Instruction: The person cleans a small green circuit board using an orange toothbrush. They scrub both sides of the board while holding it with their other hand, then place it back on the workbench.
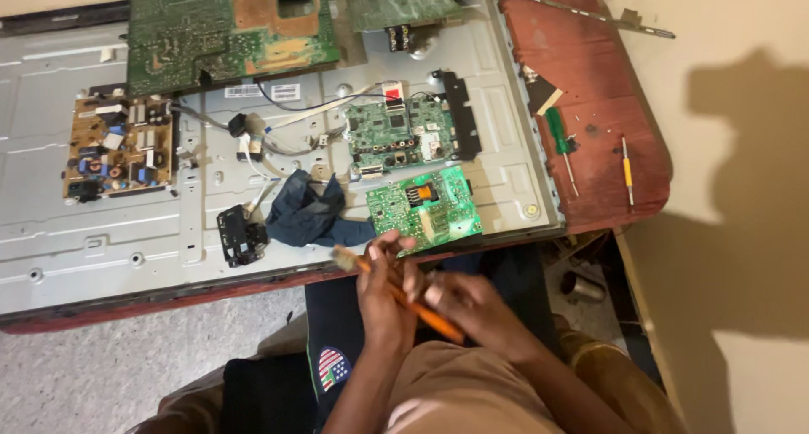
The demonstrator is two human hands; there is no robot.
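My left hand (383, 289) is closed around the orange handle of a small brush (403, 299). The bristle end points up-left toward the front edge of the metal panel. My right hand (468, 306) is curled on the lower end of the same handle, over my lap. Both hands are slightly blurred. Just above them a small green circuit board (425, 208) lies loose on the grey metal back panel (101, 232) of an opened television. A dark blue cloth (308, 213) is bunched to the left of that board.
On the panel are a brown power board (118, 147), a green main board (396, 132), a large green board (227, 25) and a black module (240, 234). A green screwdriver (560, 143) and a yellow one (627, 168) lie on the red table (615, 105). A metal cup (581, 286) stands on the floor.
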